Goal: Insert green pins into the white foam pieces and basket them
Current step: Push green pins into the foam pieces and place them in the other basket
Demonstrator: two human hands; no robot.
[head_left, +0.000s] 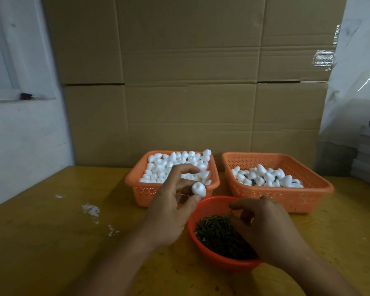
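Cardboard wall [190, 82] up beyond your hands, yellow table [51, 242] under them. Right basket [308, 201], past your right hand, holds pinned foam; left basket [137, 189], behind your left hand, is piled with plain foam. Red bowl [212, 257] of green pins [218, 233] sits under your right hand [263, 227], fingers curled down into it; I can't tell if they grip a pin. Your left hand [169, 210] pinches one foam piece [198, 189] between thumb and fingertips.

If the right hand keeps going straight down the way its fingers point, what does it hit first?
Most likely the pile of green pins in the round red bowl; the right hand hangs right over them, though depth is unclear.
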